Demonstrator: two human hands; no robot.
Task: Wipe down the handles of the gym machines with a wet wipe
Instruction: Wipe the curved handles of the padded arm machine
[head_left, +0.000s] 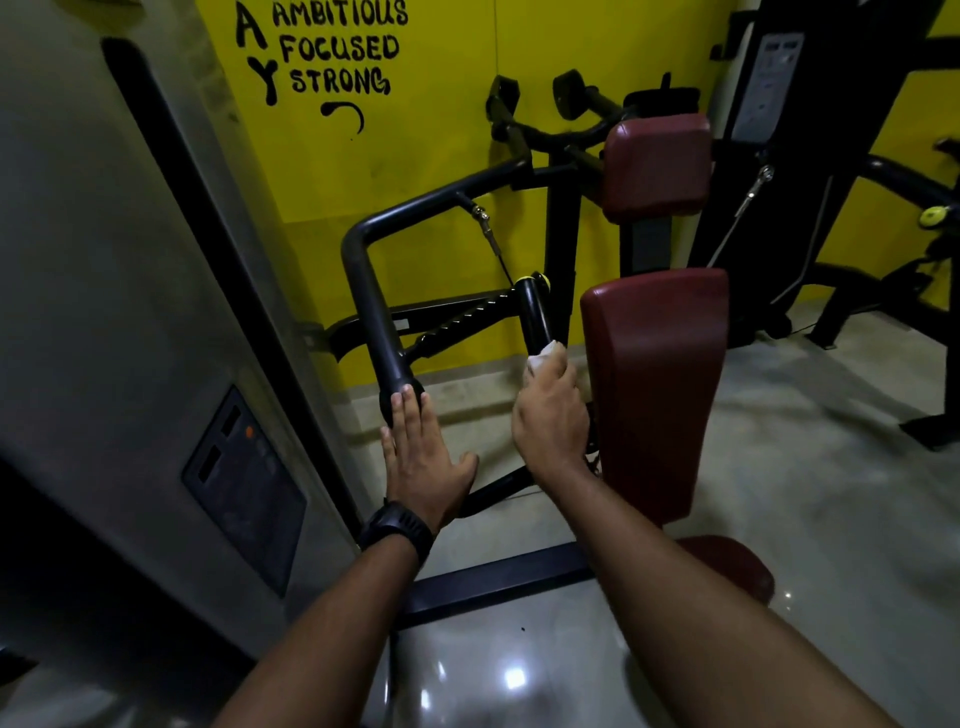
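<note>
A black gym machine has two handles in front of me. My right hand grips the white wet wipe wrapped round the lower part of the right handle, a short black bar with a yellow end cap. My left hand lies flat with straight fingers, its fingertips pressing on the end of the left handle, a thick bent black tube. A black watch sits on my left wrist.
Dark red pads of the machine's seat stand right of my right hand. A grey weight-stack cover fills the left side. Behind is a yellow wall with black lettering. More black machine frames stand at the far right on the glossy floor.
</note>
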